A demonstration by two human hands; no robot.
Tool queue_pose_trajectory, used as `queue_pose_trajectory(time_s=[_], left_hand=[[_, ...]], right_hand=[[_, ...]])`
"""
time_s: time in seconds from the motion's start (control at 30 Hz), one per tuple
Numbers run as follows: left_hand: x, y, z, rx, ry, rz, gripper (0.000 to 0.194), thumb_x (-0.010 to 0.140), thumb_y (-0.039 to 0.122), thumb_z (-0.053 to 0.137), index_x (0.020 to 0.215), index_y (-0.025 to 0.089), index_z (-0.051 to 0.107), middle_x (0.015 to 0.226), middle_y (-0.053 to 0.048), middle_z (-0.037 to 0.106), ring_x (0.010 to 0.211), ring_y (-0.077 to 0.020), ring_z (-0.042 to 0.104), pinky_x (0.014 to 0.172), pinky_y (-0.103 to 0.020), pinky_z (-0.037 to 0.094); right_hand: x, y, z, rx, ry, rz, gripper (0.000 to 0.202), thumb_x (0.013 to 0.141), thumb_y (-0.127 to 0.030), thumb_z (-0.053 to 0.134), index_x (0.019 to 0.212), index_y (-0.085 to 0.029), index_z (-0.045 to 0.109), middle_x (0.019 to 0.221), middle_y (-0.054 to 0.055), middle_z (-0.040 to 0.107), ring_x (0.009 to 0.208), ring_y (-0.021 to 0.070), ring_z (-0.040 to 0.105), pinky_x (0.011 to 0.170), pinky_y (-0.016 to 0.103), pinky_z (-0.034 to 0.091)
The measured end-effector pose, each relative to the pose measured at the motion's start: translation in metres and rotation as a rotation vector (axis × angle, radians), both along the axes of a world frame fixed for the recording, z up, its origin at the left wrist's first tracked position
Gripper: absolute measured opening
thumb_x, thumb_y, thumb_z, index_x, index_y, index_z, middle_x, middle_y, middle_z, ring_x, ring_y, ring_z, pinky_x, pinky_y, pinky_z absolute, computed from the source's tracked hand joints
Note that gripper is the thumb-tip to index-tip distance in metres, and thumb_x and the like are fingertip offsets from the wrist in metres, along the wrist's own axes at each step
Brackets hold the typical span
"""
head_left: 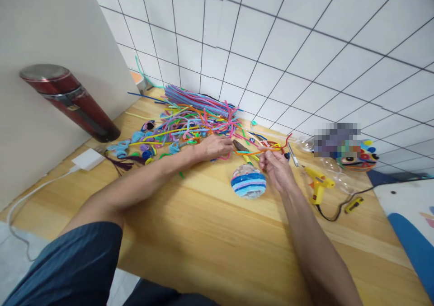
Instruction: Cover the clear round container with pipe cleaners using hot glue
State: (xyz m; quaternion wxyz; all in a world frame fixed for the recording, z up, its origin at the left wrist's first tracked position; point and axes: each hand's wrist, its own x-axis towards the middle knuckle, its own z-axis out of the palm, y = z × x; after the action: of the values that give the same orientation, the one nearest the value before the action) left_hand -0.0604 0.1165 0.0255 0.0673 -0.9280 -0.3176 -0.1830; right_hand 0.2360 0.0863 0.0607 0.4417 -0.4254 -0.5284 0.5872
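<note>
My right hand (275, 165) is closed on an orange pipe cleaner (254, 153), which it pinches above the table; a red stem sticks up beyond the fingers. At the right edge of the pipe cleaner pile (196, 120), my left hand (216, 147) has its fingers together; what lies between them, if anything, is too small to make out. Between my hands and nearer to me sits a ball (248, 182) banded in blue, pink and light blue, with a bare brownish top. Dark-jawed pliers (240, 146) lie just behind the ball.
A red thermos (76, 105) stands at the left beside a white adapter (88, 159) with a cable. To the right lie a yellow glue gun (319, 184) with a black cord, clear plastic spheres and a colourful decorated piece (357, 157). A tiled wall borders the table's back.
</note>
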Motion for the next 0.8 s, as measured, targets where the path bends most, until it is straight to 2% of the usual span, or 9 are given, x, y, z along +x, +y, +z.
queue_pose_trajectory(time_s=[0.13, 0.23, 0.33, 0.47, 0.6, 0.67, 0.73, 0.8], left_hand=[[0.003, 0.0, -0.002, 0.018, -0.023, 0.002, 0.019, 0.105, 0.011, 0.065, 0.11, 0.022, 0.08, 0.101, -0.008, 0.081, 0.092, -0.0201, 0.073, 0.074, -0.028, 0.05], [0.003, 0.002, -0.004, 0.034, -0.047, 0.035, 0.019, 0.109, 0.017, 0.063, 0.105, 0.022, 0.081, 0.097, -0.009, 0.08, 0.092, -0.021, 0.072, 0.079, -0.03, 0.051], [-0.001, 0.007, -0.008, 0.052, -0.095, 0.131, 0.027, 0.113, 0.024, 0.056, 0.106, 0.021, 0.081, 0.1, -0.012, 0.08, 0.095, -0.0226, 0.071, 0.084, -0.033, 0.051], [-0.008, 0.012, -0.014, 0.051, -0.168, 0.276, 0.029, 0.113, 0.024, 0.054, 0.109, 0.02, 0.083, 0.108, -0.013, 0.082, 0.102, -0.0261, 0.07, 0.09, -0.039, 0.051], [-0.012, 0.012, -0.015, 0.043, -0.232, 0.4, 0.027, 0.112, 0.028, 0.057, 0.113, 0.019, 0.083, 0.128, -0.016, 0.08, 0.114, -0.0325, 0.068, 0.098, -0.046, 0.054], [-0.012, 0.01, -0.013, 0.045, -0.269, 0.465, 0.028, 0.11, 0.028, 0.059, 0.125, 0.017, 0.08, 0.145, -0.02, 0.073, 0.126, -0.0361, 0.065, 0.106, -0.051, 0.053], [-0.01, 0.008, -0.01, 0.037, -0.295, 0.532, 0.035, 0.107, 0.026, 0.062, 0.138, 0.015, 0.075, 0.161, -0.021, 0.063, 0.139, -0.0383, 0.059, 0.116, -0.053, 0.05], [-0.008, 0.006, -0.007, -0.006, -0.278, 0.582, 0.043, 0.106, 0.028, 0.064, 0.147, 0.015, 0.07, 0.167, -0.021, 0.059, 0.146, -0.0393, 0.055, 0.122, -0.054, 0.046]], right_hand=[[-0.003, -0.001, -0.001, 0.017, 0.002, -0.002, 0.055, 0.074, -0.073, 0.097, 0.097, -0.026, 0.081, 0.07, -0.003, 0.065, 0.062, 0.0136, 0.057, 0.058, 0.028, 0.049], [0.001, 0.001, -0.001, 0.073, -0.011, -0.056, 0.053, 0.079, -0.077, 0.091, 0.087, -0.026, 0.079, 0.07, -0.001, 0.065, 0.063, 0.0149, 0.058, 0.058, 0.03, 0.052], [0.014, 0.01, 0.003, 0.157, 0.024, -0.171, 0.05, 0.082, -0.075, 0.09, 0.083, -0.027, 0.076, 0.071, 0.0, 0.066, 0.064, 0.0158, 0.06, 0.058, 0.03, 0.053], [0.038, 0.024, 0.014, 0.29, 0.077, -0.323, 0.047, 0.081, -0.07, 0.091, 0.08, -0.027, 0.071, 0.069, -0.001, 0.064, 0.06, 0.0157, 0.057, 0.055, 0.031, 0.051], [0.052, 0.031, 0.025, 0.446, 0.091, -0.511, 0.044, 0.083, -0.064, 0.088, 0.078, -0.025, 0.069, 0.071, -0.002, 0.064, 0.059, 0.0137, 0.056, 0.053, 0.028, 0.047], [0.053, 0.029, 0.029, 0.531, 0.03, -0.627, 0.042, 0.086, -0.063, 0.083, 0.078, -0.024, 0.069, 0.07, -0.002, 0.064, 0.059, 0.0135, 0.056, 0.054, 0.027, 0.045], [0.052, 0.022, 0.032, 0.611, -0.118, -0.707, 0.041, 0.092, -0.063, 0.075, 0.081, -0.023, 0.072, 0.07, -0.002, 0.065, 0.061, 0.0149, 0.057, 0.058, 0.029, 0.046], [0.05, 0.013, 0.035, 0.633, -0.378, -0.671, 0.043, 0.096, -0.063, 0.07, 0.085, -0.022, 0.076, 0.071, 0.0, 0.068, 0.065, 0.0172, 0.06, 0.065, 0.032, 0.048]])
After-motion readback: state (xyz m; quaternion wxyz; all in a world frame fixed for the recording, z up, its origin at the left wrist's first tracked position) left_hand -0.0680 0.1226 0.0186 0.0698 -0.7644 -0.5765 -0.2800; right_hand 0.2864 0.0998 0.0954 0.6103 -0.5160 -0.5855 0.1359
